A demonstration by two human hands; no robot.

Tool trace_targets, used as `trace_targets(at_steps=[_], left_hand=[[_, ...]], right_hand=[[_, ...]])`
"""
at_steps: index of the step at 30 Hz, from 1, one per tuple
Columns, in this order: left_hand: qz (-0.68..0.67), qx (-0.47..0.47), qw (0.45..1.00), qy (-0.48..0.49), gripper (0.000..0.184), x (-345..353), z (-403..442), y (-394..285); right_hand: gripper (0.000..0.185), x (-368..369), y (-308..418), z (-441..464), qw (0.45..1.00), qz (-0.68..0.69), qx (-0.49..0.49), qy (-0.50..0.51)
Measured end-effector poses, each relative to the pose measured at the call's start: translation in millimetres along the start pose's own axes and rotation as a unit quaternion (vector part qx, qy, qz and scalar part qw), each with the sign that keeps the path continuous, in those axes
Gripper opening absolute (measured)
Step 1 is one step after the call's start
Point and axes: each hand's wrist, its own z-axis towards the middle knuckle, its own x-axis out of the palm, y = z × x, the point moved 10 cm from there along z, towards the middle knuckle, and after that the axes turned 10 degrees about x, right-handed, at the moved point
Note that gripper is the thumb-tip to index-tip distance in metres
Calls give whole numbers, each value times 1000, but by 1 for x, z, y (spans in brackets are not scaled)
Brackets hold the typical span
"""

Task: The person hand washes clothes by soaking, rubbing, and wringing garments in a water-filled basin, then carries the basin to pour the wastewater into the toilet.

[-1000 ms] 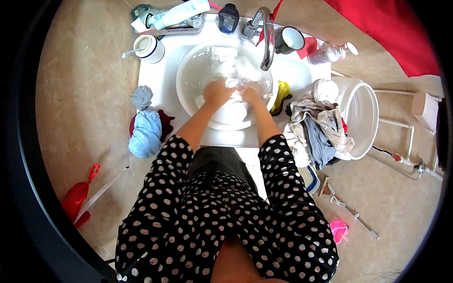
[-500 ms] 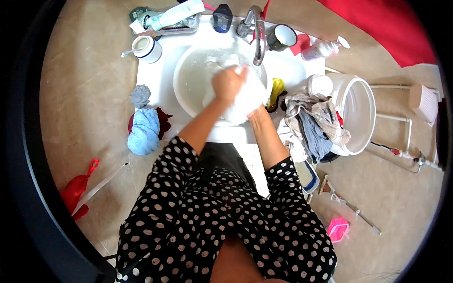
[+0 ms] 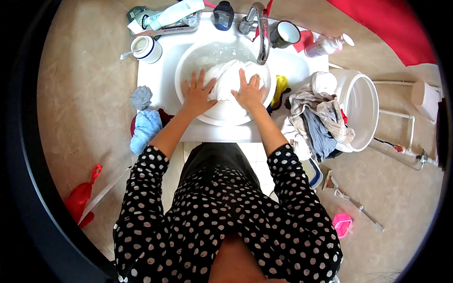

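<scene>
A wet white cloth [image 3: 230,75] lies bunched in a white basin [image 3: 180,70] of cloudy water, set in the sink under the faucet [image 3: 264,37]. My left hand [image 3: 197,95] rests at the cloth's left side, its fingers spread. On the right side my right hand [image 3: 249,93] lies on the cloth, fingers also spread apart. Neither hand grips the cloth. Part of the cloth is hidden beneath my hands and the water.
Rolled blue cloth [image 3: 145,129] and a grey bundle [image 3: 141,97] sit on the left edge. Right of the basin lie a yellow cloth [image 3: 280,88] and piled laundry [image 3: 318,125] beside a white bucket [image 3: 373,113]. A dark mug [image 3: 278,37] and a dark bottle [image 3: 223,16] stand behind.
My hands were together, working the lifted white cloth. Now they have come apart, with the cloth down in the basin and my fingers spread.
</scene>
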Motion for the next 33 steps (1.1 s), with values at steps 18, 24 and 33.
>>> trace_targets(at_steps=[18, 24, 33], left_hand=[[-767, -433, 474, 13, 81, 86, -5, 28], [-776, -310, 535, -125, 72, -17, -10, -24], [-475, -105, 831, -269, 74, -95, 34, -60]], right_hand=[[42, 8, -62, 52, 817, 561, 92, 97], [70, -10, -30, -65, 740, 620, 223, 137], [52, 25, 9, -40, 434, 848, 129, 277]])
